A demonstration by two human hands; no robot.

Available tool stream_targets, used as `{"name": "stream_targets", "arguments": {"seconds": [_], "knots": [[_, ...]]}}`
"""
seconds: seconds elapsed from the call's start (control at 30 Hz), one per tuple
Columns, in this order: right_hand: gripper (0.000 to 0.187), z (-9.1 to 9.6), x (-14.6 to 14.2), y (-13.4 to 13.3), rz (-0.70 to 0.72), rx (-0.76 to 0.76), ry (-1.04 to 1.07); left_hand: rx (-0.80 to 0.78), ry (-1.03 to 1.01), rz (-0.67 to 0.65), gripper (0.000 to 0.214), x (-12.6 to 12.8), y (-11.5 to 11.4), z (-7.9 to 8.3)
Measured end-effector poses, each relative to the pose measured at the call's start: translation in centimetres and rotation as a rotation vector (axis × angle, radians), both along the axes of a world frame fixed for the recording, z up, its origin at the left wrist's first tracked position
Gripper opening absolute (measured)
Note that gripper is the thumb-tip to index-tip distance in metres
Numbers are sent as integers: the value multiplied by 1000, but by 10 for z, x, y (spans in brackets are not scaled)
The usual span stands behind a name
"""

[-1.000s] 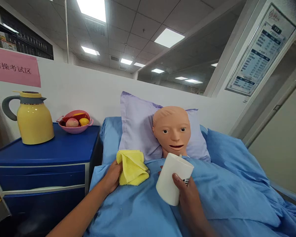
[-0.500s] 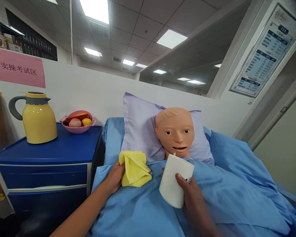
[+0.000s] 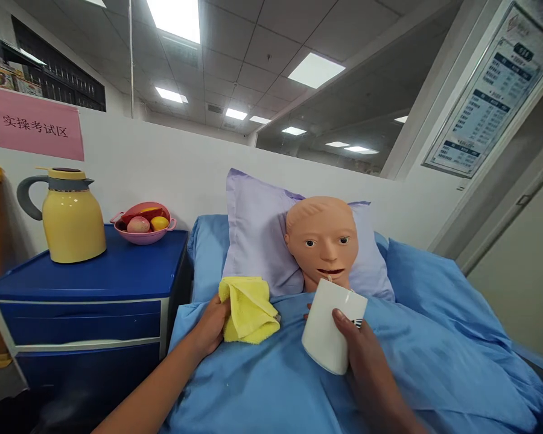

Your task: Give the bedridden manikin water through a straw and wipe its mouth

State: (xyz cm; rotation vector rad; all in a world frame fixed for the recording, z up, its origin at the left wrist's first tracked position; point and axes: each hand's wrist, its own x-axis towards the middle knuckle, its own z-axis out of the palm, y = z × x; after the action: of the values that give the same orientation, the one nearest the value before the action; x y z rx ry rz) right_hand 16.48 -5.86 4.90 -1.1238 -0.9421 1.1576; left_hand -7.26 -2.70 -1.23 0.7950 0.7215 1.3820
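A folded yellow towel [image 3: 250,310] is gripped at its left edge by my left hand [image 3: 213,325], just above the blue quilt. My right hand [image 3: 359,343] is wrapped round a white mug [image 3: 330,328], tilted with its rim toward the manikin. A thin straw [image 3: 329,278] shows just above the rim, close below the manikin's mouth; whether it touches the chin I cannot tell. The manikin head [image 3: 323,241] has its mouth partly open and leans on a lilac pillow [image 3: 257,229]. The inside of the mug is hidden.
On the left stands a blue bedside cabinet [image 3: 131,271] with a yellow thermos jug [image 3: 72,223] and a pink bowl [image 3: 145,237] of fruit. The blue quilt [image 3: 253,392] covers the bed. A blue pillow [image 3: 434,283] lies at the right.
My right hand has moved the mug a little to the right and slightly up. The straw, earlier at the manikin's lips, now sits lower, off the mouth. My left hand and the towel stay put.
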Motion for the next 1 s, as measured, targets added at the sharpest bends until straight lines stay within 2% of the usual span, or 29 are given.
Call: {"name": "stream_targets", "arguments": {"seconds": [0.1,0.27,0.43,0.7,0.9,1.0], "knots": [[68,4,10,4,-23,-25,-154,14,-11,-7,46,0,0,-1],[65,7,18,6,7,-54,-189,12,-14,-6,42,-2,3,-7],[70,3,13,5,1,-38,-273,15,-11,-13,43,-2,2,-7],[65,5,10,3,7,0,-252,20,-9,-10,44,-1,0,-5],[58,1,13,5,85,19,-244,13,-2,5,45,-2,2,-8],[59,4,11,3,64,15,-256,-1,-6,5,45,-2,2,-8]]}}
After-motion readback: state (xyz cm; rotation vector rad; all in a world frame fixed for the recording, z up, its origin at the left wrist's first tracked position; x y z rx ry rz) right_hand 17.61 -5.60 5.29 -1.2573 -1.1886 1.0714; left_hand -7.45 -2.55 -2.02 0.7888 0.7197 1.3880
